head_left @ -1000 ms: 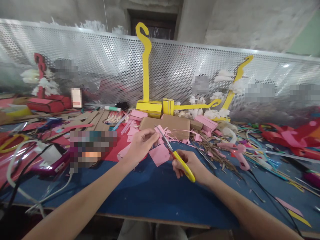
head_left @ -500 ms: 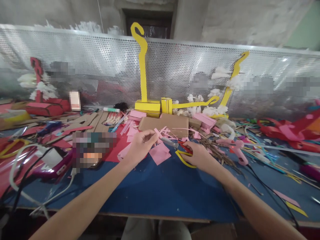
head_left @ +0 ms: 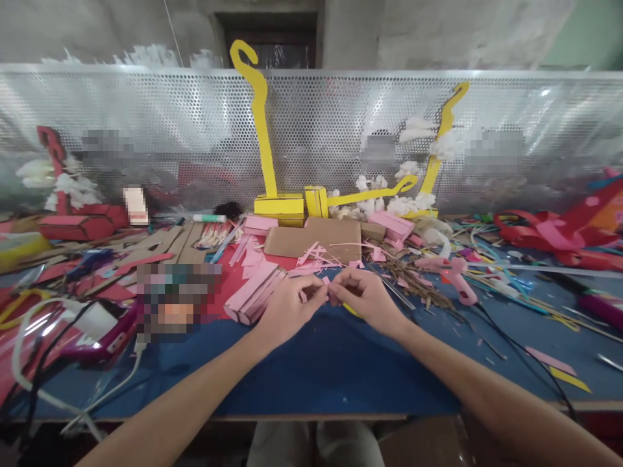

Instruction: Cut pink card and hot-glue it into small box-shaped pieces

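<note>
My left hand (head_left: 292,305) and my right hand (head_left: 370,299) meet over the blue table, fingertips pinched together. Between them is a small piece of pink paper (head_left: 326,281), mostly covered by the fingers. A yellow scissor handle (head_left: 351,311) shows under my right hand; the rest of the scissors is hidden. Beside my left wrist lies a pink paper-covered block (head_left: 253,293) with dark edges. Thin pink paper strips (head_left: 314,253) are scattered just beyond my fingers.
A brown cardboard piece (head_left: 314,239) lies behind the hands. Yellow hook-topped stands (head_left: 278,206) are along the perforated metal panel (head_left: 321,123). To the right are dry twigs (head_left: 418,285) and a pink glue gun (head_left: 460,280) with a black cord. A white cable (head_left: 19,350) loops at left.
My right hand has let go of the scissors and come left to meet my left hand at the pink paper. The view has shifted slightly; the pink block now shows more fully.
</note>
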`<state>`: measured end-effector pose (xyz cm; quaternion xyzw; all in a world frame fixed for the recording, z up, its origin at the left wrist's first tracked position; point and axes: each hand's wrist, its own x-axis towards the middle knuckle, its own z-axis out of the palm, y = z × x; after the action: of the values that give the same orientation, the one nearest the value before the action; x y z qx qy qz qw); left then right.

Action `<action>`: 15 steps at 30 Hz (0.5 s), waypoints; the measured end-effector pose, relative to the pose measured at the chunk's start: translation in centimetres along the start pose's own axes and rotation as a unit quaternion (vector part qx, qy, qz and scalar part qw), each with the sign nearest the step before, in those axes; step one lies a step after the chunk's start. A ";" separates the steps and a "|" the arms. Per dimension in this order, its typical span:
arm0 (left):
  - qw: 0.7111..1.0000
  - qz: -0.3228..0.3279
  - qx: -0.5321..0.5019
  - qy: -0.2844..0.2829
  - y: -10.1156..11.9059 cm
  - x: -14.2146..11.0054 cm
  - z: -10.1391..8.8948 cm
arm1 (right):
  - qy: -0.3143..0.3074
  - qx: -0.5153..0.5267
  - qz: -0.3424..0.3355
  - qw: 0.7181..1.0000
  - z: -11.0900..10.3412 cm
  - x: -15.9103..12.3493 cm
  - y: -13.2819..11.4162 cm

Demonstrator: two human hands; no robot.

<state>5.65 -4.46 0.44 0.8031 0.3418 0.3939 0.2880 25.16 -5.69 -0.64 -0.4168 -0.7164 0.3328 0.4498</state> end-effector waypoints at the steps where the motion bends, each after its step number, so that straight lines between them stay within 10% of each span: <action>1: 1.000 0.001 0.011 -0.003 0.0 0.0 0.0 | 0.000 0.010 0.001 1.000 0.0 0.0 0.1; 7: 0.989 -0.009 0.136 0.064 -1.0 0.5 -2.8 | 0.014 0.057 0.016 0.998 -0.5 0.3 0.7; 9: 0.946 -0.052 0.295 0.122 -1.7 0.6 -4.6 | 0.021 0.074 0.027 0.997 -0.7 0.5 0.9; 15: 0.914 -0.198 0.354 0.008 -4.1 0.6 -6.9 | 0.025 0.093 0.044 0.994 -0.6 1.0 1.3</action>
<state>-1.13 -0.24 1.33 0.7650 0.6134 0.1885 0.0539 25.82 -4.16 -1.12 -0.4125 -0.6514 0.4070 0.4897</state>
